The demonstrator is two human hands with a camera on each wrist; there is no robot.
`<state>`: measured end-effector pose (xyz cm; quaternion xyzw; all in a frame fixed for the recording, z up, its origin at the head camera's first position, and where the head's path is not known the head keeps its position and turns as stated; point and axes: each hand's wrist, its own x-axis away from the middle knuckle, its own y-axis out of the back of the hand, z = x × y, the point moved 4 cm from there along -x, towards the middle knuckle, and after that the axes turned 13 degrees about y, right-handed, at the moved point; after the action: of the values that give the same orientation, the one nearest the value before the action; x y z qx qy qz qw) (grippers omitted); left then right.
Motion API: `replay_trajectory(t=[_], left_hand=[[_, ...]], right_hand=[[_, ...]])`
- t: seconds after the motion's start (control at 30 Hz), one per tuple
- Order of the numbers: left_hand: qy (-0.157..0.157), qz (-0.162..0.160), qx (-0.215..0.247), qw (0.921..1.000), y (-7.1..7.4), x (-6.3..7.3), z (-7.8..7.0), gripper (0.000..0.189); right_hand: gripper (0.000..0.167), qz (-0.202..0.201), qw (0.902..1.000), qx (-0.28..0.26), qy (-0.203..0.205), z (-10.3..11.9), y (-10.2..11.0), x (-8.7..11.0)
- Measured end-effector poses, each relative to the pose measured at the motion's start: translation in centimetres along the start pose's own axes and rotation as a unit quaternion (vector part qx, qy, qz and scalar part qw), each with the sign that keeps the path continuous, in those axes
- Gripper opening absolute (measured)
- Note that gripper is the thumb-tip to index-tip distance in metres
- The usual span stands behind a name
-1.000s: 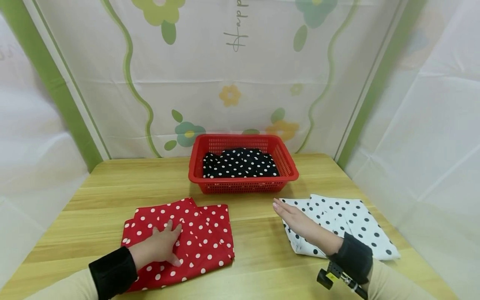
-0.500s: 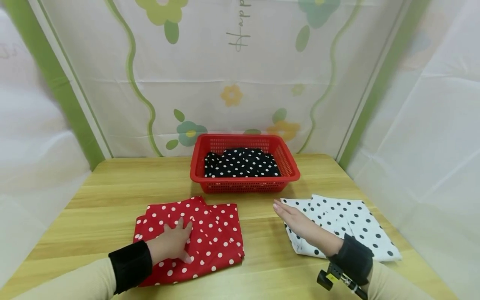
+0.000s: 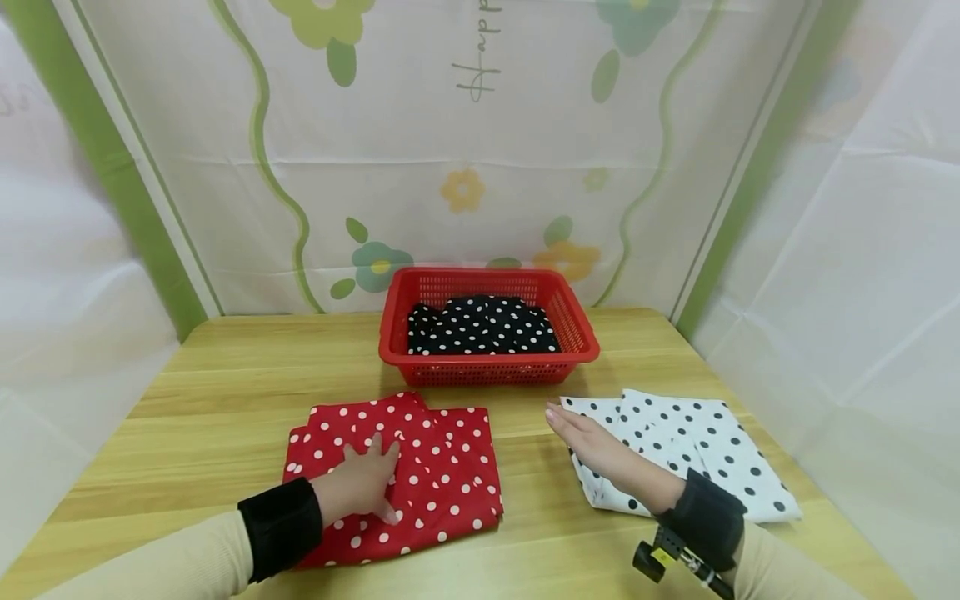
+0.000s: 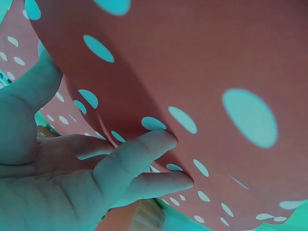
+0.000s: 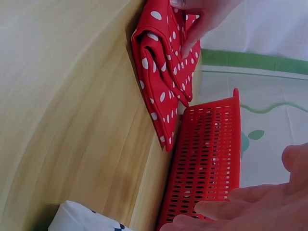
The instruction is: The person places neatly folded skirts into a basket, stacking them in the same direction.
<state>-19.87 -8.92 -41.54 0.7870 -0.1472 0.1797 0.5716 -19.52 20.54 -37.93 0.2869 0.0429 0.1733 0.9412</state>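
A folded red cloth with white dots (image 3: 450, 483) lies on the table, left of centre. My left hand (image 3: 360, 483) rests on it with the fingers spread. In the left wrist view the fingertips (image 4: 166, 139) of that hand touch the dotted cloth (image 4: 202, 72). Layers of the red cloth's folded edge (image 5: 147, 62) show in the right wrist view. My right hand (image 3: 603, 454) is held out with straight fingers by the left side of a folded white cloth with black dots (image 3: 720, 450), partly covering it from view. It holds nothing.
A red plastic basket (image 3: 491, 359) stands at the back centre of the wooden table (image 3: 240, 367), with a black white-dotted cloth (image 3: 480, 327) inside. A printed white curtain (image 3: 525, 125) hangs behind the table, and white sheets flank both sides.
The red cloth has slid to the right across the table together with my left hand on it. My right hand, the white cloth and the basket stay about where they were.
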Motion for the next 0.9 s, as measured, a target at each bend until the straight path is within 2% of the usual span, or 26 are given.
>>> replay_trajectory(t=[0.37, 0.9], left_hand=[[0.000, -0.001, -0.004, 1.0000, -0.4, -0.3, -1.8, 0.099], [-0.015, 0.009, -0.018, 0.9997, -1.1, -0.5, -4.0, 0.097]], right_hand=[[0.066, -0.001, 1.0000, -0.003, 0.003, 0.1, -0.1, -0.1], [0.065, -0.011, 0.9998, -0.011, -0.016, -0.2, -0.7, 0.1]])
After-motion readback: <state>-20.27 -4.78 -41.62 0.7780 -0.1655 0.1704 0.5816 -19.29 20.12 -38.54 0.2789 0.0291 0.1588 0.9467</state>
